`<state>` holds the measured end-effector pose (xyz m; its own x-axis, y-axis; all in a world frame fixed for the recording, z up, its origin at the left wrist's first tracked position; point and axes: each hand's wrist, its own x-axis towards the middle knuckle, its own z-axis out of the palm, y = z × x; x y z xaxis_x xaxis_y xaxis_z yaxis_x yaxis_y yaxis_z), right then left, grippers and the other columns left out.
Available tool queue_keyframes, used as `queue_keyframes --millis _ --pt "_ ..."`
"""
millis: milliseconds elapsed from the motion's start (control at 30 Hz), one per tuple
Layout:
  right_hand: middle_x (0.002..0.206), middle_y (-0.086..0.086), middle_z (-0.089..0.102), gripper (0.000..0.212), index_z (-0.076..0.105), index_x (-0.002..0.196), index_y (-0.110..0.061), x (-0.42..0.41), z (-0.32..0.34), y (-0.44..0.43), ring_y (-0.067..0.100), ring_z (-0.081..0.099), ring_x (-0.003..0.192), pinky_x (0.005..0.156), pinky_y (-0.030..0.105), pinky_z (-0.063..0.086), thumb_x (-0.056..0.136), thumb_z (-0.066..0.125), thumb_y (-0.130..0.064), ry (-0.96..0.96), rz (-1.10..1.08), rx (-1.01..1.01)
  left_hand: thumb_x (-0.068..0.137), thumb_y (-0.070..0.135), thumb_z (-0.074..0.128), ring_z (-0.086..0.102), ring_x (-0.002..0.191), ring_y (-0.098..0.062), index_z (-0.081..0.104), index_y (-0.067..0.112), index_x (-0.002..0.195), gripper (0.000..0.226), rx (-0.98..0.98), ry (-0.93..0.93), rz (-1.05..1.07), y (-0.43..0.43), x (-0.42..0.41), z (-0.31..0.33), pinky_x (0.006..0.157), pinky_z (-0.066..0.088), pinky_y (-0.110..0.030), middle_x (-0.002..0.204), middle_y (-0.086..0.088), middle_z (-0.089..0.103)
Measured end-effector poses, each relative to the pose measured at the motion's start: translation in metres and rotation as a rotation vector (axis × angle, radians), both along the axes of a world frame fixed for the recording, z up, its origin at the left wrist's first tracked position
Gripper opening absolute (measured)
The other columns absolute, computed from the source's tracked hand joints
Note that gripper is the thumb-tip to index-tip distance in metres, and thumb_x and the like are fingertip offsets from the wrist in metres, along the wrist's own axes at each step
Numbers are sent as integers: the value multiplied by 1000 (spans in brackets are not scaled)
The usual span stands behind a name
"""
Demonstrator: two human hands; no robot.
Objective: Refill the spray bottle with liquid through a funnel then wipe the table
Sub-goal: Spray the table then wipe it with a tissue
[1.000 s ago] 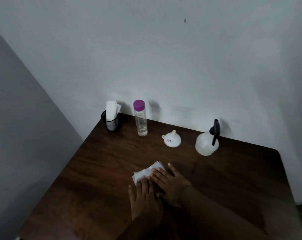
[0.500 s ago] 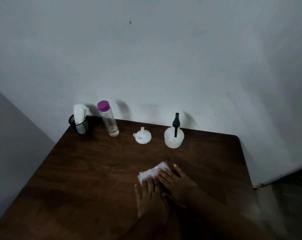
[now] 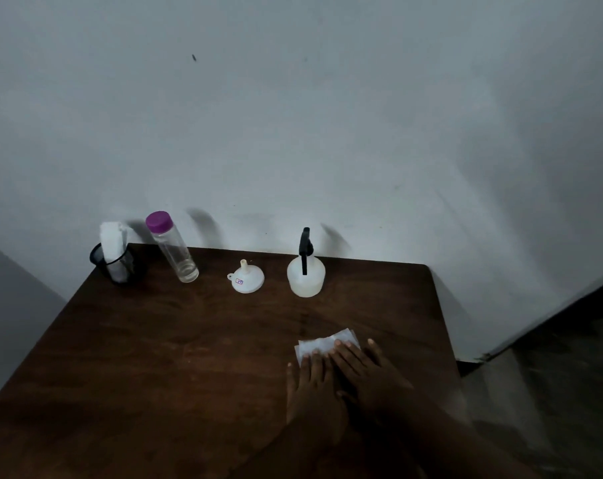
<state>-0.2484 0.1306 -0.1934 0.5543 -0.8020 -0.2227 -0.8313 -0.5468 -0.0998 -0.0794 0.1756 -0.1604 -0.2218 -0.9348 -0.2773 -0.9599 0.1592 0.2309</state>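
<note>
A white tissue (image 3: 322, 344) lies flat on the dark wooden table (image 3: 175, 347). Both hands press on its near edge, fingers flat and together: my left hand (image 3: 312, 385) on the left part, my right hand (image 3: 365, 369) beside it on the right. At the back of the table stand a round white spray bottle (image 3: 306, 276) with a black spray head, a white funnel (image 3: 246, 279) upside down with its spout up, and a clear tall bottle (image 3: 173, 246) with a purple cap and a little liquid at the bottom.
A black mesh cup (image 3: 117, 266) holding white tissues stands at the table's back left corner. A pale wall runs right behind the table. The table's right edge drops to a dark floor (image 3: 552, 392).
The view has swung to the right, so the objects sit further left in frame. Both hands have stayed flat on the tissue and slid it toward the table's right edge.
</note>
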Motion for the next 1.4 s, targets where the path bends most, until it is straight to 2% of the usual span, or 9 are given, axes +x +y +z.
queue_keyframes --millis 167,333,467,567,700,967,1100,1267,1400 --pt "147 8 53 61 42 143 -20 -15 4 21 24 50 137 115 49 5 103 13 -56 -25 -150 18 97 50 14 -16 152 -24 2 19 158 70 -17 -30 -109 -7 -8 0 99 -37 -40 166 -6 -8" --pt "164 10 20 66 24 153 -19 -2 -7 43 20 5 152 116 53 6 101 14 -59 -47 -269 -52 100 50 14 -14 153 -21 4 24 158 65 -9 -57 -247 -8 4 -5 111 -28 -46 167 -3 -6" --pt "160 15 32 77 8 159 -11 27 -12 61 24 8 147 115 53 6 99 15 -60 -50 -407 -92 102 52 18 -14 152 -20 1 27 158 64 42 -91 -369 -14 24 0 119 -15 -56 166 -1 -8" --pt "166 16 5 76 4 158 -9 46 -9 69 28 7 148 115 54 6 100 12 -58 -52 -439 -144 102 54 20 -12 153 -18 4 28 158 65 67 -100 -428 -21 43 2 119 -16 -58 167 0 -5" --pt "154 23 36 80 15 155 -3 77 -8 73 29 10 148 115 55 7 99 11 -60 -56 -496 -93 101 52 22 -8 154 -19 10 25 158 64 39 -101 -473 -24 69 1 119 -17 -56 167 -1 1" --pt "146 27 46 101 44 141 -3 149 -25 67 33 10 148 117 57 5 68 55 -72 -45 -491 -23 99 54 31 -10 153 -20 10 27 158 68 53 -106 -477 -27 136 -2 119 -15 -58 167 -1 0" --pt "159 27 24 106 32 145 3 190 -19 60 34 8 148 117 56 4 72 46 -72 -56 -462 -13 87 59 9 -9 154 -21 8 26 158 79 58 -126 -456 -28 176 2 120 -13 -59 167 -3 0" --pt "150 37 32 97 29 146 3 244 -7 52 35 8 145 114 55 6 87 20 -73 -142 -415 -29 97 54 30 -8 154 -23 9 25 158 71 61 -124 -397 -29 228 2 120 -10 -60 167 -3 1" --pt "137 35 50 95 36 138 3 288 1 44 46 43 136 113 52 5 78 33 -71 -179 -431 53 83 61 7 -7 154 -23 8 23 158 84 27 -140 -373 -30 268 3 119 -11 -61 167 -4 3"
